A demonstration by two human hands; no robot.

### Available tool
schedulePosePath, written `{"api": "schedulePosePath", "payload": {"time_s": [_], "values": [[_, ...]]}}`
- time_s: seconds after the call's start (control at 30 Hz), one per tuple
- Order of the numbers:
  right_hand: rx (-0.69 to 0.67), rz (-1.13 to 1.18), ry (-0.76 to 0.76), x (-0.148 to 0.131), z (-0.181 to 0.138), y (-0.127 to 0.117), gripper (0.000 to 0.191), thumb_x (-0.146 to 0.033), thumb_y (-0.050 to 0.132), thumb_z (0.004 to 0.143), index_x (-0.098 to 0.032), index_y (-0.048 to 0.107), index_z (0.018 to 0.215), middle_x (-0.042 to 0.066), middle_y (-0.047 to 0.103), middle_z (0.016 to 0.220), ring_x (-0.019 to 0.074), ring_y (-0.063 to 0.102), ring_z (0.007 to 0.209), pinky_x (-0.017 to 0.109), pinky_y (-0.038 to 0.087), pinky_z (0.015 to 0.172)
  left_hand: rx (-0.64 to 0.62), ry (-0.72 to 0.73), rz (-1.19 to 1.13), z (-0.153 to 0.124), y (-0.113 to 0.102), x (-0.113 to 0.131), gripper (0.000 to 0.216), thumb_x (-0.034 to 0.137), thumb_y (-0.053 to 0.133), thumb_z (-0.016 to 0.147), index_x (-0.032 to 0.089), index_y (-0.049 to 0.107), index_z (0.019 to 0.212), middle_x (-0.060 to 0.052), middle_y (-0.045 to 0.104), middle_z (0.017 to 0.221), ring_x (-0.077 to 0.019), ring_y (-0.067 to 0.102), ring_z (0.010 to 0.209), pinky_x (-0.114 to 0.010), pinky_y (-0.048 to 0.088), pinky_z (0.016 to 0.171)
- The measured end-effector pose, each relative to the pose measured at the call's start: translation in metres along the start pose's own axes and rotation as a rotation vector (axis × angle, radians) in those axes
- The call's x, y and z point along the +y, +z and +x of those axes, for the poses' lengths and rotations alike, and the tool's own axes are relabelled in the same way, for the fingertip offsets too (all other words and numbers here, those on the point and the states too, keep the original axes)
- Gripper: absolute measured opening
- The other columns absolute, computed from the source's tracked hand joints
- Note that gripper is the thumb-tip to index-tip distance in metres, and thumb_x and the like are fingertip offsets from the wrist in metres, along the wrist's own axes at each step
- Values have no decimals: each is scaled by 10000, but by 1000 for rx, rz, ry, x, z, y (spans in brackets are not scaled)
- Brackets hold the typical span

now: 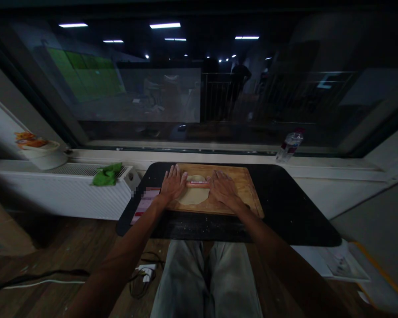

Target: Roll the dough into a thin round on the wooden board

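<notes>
A wooden rolling pin (199,184) lies across a flat, rounded sheet of pale dough (193,197) on a wooden cutting board (250,190). My left hand (173,182) rests palm down over the pin's left end, its fingers stretched forward. Over the right end lies my right hand (223,186), also flat with the fingers extended. Both hands hide the ends of the pin, and only its middle with a printed label shows. The dough reaches out on the near and far sides of the pin.
The board sits on a black table (292,207) with scattered crumbs. A pinkish packet (146,204) is left of the board. On the windowsill stands a plastic bottle (289,146). A green cloth (106,174) and a white tub (48,155) are on the radiator (96,196). Cables (144,276) lie below.
</notes>
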State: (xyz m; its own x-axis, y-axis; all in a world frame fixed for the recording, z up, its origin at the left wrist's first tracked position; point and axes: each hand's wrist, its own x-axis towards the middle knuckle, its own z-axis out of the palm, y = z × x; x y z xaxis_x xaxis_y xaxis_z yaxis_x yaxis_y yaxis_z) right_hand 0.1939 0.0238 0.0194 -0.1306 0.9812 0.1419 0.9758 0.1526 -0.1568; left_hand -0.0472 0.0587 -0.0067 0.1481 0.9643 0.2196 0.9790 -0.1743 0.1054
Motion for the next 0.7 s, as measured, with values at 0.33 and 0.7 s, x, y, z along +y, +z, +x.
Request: {"api": "schedulePosePath", "payload": {"time_s": [0.33,0.7], "values": [[-95,23,66,7,42,2,717,-508,220,1230,-111,368,1808,158,440,1828,355,340,1718,569,182,1414,-100,-45,-31,42,-7,4,735,493,148,1206,116,367,1797,-201,460,1812,-358,314,1751,-598,408,1345],[-206,55,124,21,92,11,733,-578,140,1212,-247,267,1853,157,367,1867,396,285,1731,721,194,1374,-151,-7,-20,96,9,-7,681,480,183,1201,216,403,1790,-214,485,1792,-415,330,1734,-718,426,1287]]}}
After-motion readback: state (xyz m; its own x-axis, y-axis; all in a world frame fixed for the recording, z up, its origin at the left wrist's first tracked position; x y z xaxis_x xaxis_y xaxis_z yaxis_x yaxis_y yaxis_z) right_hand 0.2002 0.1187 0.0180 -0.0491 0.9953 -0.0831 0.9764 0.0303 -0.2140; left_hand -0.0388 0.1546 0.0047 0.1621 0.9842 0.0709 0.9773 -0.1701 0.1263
